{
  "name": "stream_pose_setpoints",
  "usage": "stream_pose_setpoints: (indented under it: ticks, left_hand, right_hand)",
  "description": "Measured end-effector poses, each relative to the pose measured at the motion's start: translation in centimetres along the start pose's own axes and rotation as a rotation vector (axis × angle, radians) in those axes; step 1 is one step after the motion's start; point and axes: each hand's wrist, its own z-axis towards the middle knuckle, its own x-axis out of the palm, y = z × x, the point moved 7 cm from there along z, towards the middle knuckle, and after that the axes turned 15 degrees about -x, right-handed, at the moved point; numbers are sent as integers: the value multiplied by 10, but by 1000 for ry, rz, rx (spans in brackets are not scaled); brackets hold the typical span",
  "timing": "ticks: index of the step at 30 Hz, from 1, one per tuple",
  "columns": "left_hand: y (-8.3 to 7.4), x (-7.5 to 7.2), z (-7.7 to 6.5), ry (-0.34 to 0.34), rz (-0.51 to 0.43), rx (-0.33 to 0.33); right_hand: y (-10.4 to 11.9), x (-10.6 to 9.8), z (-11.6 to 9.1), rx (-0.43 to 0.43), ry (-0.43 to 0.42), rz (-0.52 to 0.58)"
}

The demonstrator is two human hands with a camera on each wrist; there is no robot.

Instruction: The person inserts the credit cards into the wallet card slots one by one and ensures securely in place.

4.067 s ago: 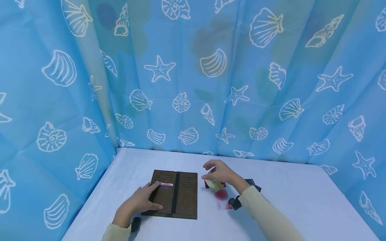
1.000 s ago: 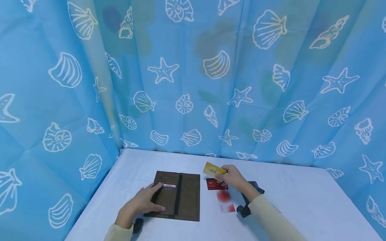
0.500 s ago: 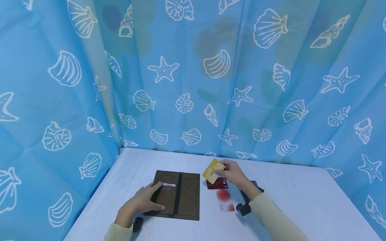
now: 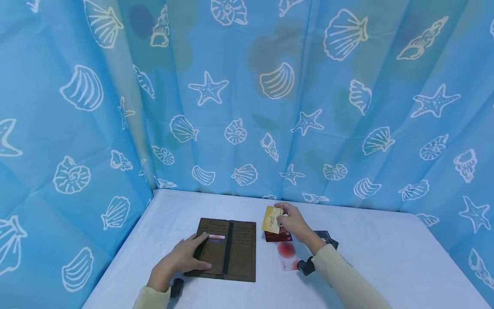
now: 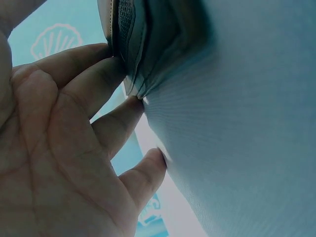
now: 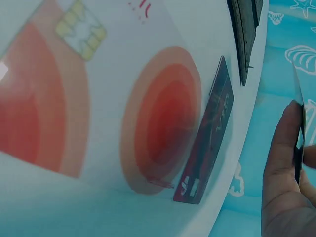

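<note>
In the head view, a brown wallet [image 4: 241, 253] lies unfolded on the table, a dark band down its middle. My left hand [image 4: 185, 257] rests spread over its left side, thumb near the bottom; a white-and-pink card [image 4: 217, 236] peeks from a slot by the fingertips. The left wrist view shows several fingertips at the wallet's edge [image 5: 133, 49]. My right hand [image 4: 295, 221] pinches a yellow card [image 4: 272, 219] between thumb and fingers, above a red VIP card [image 4: 278, 237]. The right wrist view has the yellow card edge-on [image 6: 301, 133], held over the table.
Nearer than the red card lies a white card with red circles [image 4: 286, 249]. A black item [image 4: 327, 239] lies partly behind my right forearm. Blue shell-print curtains [image 4: 247, 141] stand at the back and sides of the white table [image 4: 216, 296].
The yellow card, earlier lying partly over the other cards beneath my right hand, is now lifted and turned more upright in its fingers. My left hand stays on the wallet.
</note>
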Motion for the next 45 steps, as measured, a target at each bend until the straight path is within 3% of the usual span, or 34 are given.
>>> stream_pose_setpoints:
  ticks: [6, 23, 32, 45]
  left_hand:
    - [2, 0, 2, 3, 0, -1]
    - [1, 0, 1, 15, -19, -23]
    - [3, 12, -3, 28, -13, -25]
    - [2, 1, 4, 11, -13, -51]
  right_hand:
    - [8, 1, 4, -48, -1, -79]
    - [7, 11, 13, -89, -14, -115]
    - [-1, 23, 6, -71, -6, -176]
    - [19, 31, 23, -111, 1, -137]
